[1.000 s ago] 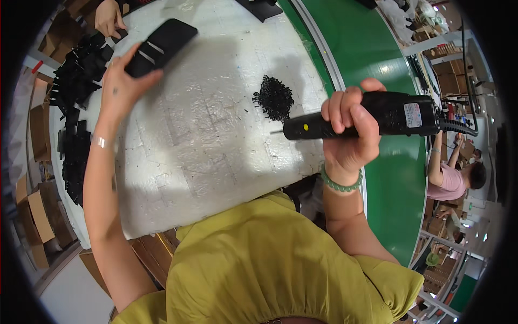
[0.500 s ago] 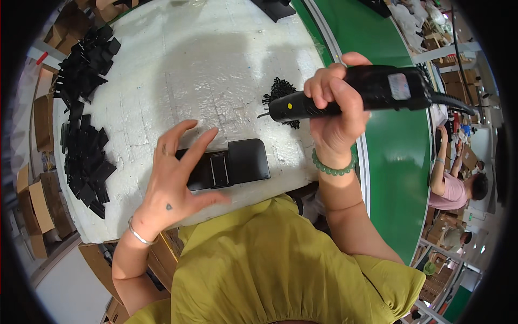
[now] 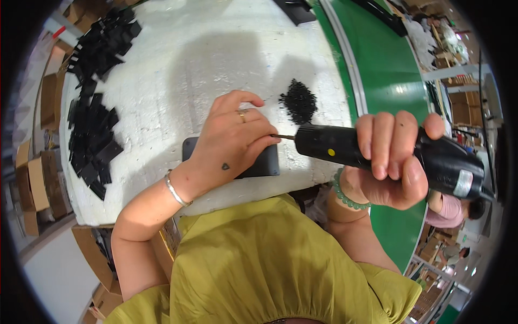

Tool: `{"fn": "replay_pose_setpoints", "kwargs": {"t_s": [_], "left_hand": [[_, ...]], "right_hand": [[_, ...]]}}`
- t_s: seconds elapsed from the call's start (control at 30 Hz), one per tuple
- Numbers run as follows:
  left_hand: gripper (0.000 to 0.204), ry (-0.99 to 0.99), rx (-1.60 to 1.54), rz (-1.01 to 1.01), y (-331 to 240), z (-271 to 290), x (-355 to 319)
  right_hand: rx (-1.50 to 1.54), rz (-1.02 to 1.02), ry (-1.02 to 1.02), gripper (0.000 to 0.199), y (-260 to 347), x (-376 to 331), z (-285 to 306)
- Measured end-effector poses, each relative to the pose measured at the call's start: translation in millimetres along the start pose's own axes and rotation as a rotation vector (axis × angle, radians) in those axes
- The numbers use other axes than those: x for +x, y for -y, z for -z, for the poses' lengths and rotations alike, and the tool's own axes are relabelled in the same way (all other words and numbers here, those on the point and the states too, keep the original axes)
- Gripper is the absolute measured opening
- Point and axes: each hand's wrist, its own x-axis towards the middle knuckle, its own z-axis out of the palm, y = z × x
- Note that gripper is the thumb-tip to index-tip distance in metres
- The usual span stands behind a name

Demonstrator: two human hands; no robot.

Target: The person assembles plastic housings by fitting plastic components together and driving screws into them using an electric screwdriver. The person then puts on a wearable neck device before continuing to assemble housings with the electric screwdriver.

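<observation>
My right hand (image 3: 393,162) is wrapped round a black electric screwdriver (image 3: 337,148), held level with its thin bit pointing left. At the bit's end, thumb and forefinger of my left hand (image 3: 234,135) pinch a small dark piece that looks like a screw; the fingertips partly hide it. Under the left hand lies a flat black plate (image 3: 265,162) with rounded corners, its middle covered by the hand. Beyond the screwdriver's tip sits a pile of small black screws (image 3: 298,101) on the white table.
Heaps of black flat parts (image 3: 91,135) line the white table's (image 3: 162,75) left side. More black pieces (image 3: 295,11) lie at the far edge. A green surface (image 3: 388,75) with a metal rail runs along the right. Cartons (image 3: 46,183) stand left; people work far right.
My left hand has moved right and closed from an open spread into a pinch at the bit. The screwdriver has come right and nearer, away from the screw pile.
</observation>
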Motion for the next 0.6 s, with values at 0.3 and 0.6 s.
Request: {"fn": "replay_pose_setpoints", "kwargs": {"t_s": [0.3,0.6], "left_hand": [[0.008,0.151,0.206,-0.148,1.4,2.1,-19.3],[0.057,0.003,0.485,0.344,24.3,99.5,-71.6]], "right_hand": [[-0.168,0.083,0.343,0.041,-7.7,-5.9,-22.6],[-0.072,0.102,0.133,0.038,-26.0,-1.8,-10.4]]}}
